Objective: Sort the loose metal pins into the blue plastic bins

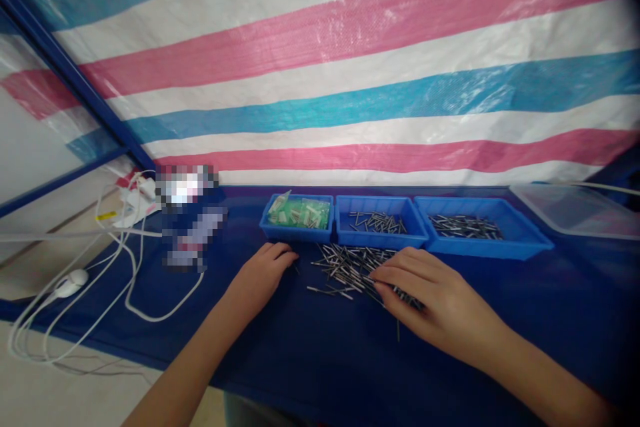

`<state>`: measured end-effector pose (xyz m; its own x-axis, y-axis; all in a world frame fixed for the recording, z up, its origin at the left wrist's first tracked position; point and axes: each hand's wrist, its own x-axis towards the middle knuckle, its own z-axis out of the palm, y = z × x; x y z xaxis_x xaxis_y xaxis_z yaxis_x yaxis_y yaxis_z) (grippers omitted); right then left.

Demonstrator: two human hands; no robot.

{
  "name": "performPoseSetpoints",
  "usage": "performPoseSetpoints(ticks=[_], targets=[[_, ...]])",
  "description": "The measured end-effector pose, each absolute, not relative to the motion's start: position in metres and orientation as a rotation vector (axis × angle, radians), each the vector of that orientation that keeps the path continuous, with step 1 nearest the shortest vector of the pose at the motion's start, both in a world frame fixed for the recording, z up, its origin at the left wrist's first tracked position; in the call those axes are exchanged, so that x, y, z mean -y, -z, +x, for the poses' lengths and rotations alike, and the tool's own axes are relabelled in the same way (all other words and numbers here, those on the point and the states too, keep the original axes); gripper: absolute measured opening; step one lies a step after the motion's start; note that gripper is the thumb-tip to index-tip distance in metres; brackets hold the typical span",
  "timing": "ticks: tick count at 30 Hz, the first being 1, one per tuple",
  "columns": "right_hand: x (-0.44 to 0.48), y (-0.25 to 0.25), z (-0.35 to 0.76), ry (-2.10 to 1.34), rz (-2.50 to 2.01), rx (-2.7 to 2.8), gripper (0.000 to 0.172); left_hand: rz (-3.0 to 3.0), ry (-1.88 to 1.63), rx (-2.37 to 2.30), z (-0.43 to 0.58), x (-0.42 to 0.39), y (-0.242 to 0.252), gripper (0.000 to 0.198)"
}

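A loose heap of thin metal pins (345,268), silvery and dark, lies on the blue table in front of the bins. My right hand (433,290) is over the heap's right side, thumb and fingers closed around some of the pins, several of which show beneath the palm. To the left of the heap, my left hand (267,265) rests low over the table with its fingers curled together. A thin dark sliver shows by its fingertips; what it holds, if anything, is hidden.
Behind the heap stand three blue bins: the left bin (297,235) holds green-and-white packets, the middle bin (383,239) and right bin (510,248) hold metal pins. A clear plastic lid (575,213) lies far right. White cables (133,280) tangle at left. Striped sheeting (350,93) hangs behind.
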<state>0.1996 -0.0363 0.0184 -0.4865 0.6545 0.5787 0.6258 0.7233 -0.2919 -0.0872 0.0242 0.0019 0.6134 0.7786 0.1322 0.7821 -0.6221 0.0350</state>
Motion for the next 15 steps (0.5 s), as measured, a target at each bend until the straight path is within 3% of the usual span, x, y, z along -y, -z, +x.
performPoseSetpoints(ticks=[5,10,15], targets=[[0.037,-0.017,0.195,-0.096,-0.985,2.247,0.014,-2.887,0.361,1.431,-0.081,-0.019,-0.01,0.015],[0.038,-0.012,0.193,-0.309,-1.111,1.964,0.02,-3.207,0.858,1.33,-0.031,-0.009,-0.032,0.014],[0.032,-0.011,0.201,-0.481,-1.196,1.545,0.01,-3.364,1.213,1.227,0.032,-0.013,-0.035,0.013]])
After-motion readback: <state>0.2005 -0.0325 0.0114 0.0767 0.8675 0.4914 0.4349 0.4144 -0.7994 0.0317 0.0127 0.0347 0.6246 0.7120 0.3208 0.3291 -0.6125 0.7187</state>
